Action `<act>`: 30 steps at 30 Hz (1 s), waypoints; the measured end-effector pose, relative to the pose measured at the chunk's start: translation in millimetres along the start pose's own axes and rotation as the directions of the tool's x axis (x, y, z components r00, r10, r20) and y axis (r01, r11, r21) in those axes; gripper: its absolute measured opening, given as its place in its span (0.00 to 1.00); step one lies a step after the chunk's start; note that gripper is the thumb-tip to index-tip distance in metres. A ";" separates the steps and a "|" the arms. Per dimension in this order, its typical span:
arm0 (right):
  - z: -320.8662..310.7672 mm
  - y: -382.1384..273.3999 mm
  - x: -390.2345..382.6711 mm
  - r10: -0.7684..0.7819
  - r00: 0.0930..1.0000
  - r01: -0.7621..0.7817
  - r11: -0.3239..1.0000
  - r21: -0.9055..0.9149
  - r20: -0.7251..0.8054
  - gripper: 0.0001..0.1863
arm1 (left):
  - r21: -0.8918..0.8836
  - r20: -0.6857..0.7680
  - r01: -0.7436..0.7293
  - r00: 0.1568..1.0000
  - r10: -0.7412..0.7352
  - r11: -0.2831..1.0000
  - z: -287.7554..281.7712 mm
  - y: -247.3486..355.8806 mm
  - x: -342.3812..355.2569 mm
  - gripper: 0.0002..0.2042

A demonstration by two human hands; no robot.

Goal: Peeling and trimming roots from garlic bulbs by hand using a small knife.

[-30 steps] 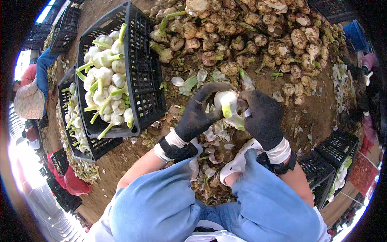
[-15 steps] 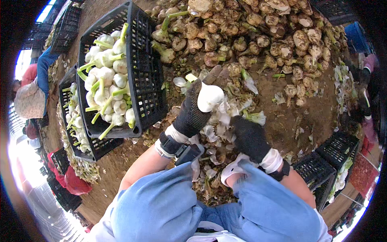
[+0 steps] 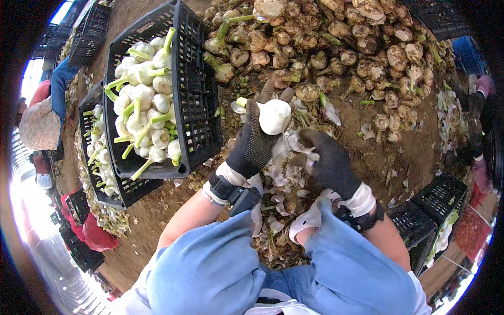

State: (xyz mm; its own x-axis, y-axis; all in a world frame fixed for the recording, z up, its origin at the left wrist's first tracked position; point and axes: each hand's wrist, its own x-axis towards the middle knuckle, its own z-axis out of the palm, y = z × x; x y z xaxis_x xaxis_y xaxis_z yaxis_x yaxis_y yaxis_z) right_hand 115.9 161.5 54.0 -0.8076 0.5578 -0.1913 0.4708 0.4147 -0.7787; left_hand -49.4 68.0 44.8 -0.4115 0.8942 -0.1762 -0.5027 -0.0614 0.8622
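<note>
A clean white garlic bulb (image 3: 275, 116) with a short pale green stem rests in my gloved left hand (image 3: 251, 142). The fingers of that hand are bent round it from behind, and the stem sticks out to the left. Just right of and nearer than the bulb is my gloved right hand (image 3: 331, 163), slightly blurred. Its fingers and thumb are curved and apart, pointing at the bulb without touching it. Papery garlic skins (image 3: 286, 163) show between and below the hands; whether the right fingers touch any, I cannot make out.
At left stands a black crate (image 3: 195, 105) of cleaned garlic, beside a second crate (image 3: 119, 197). Ahead lies a heap of soil-covered garlic (image 3: 336, 58). More black crates (image 3: 409, 223) stand at right. People work at both edges.
My right hand has moved up and left toward the bulb, its fingers spreading. The bulb has turned slightly in my left hand, and the view has shifted a little.
</note>
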 end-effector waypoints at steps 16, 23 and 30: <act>20.0 115.3 45.0 0.009 0.991 -0.062 0.913 -0.404 -0.131 0.25 | -0.593 -0.099 -0.208 0.977 0.186 0.778 -54.7 95.7 36.1 0.31; 46.9 82.3 -29.2 -0.014 0.887 0.221 0.891 -0.397 0.462 0.13 | -0.337 -0.092 -0.107 0.993 0.080 0.935 -39.5 64.4 21.7 0.27; 51.8 102.8 37.9 -0.051 0.999 0.045 0.851 -0.523 0.003 0.12 | 0.233 0.097 -0.068 0.994 0.046 0.970 -31.7 11.8 9.7 0.22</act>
State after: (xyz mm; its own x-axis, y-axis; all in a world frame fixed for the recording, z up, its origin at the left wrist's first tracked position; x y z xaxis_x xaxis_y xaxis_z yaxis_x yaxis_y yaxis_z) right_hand 115.3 188.0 -64.3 -0.8316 0.5338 -0.1536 0.5502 0.7539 -0.3590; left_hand -83.4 61.9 38.3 -0.3584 0.9293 -0.0895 -0.2829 -0.0168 0.9590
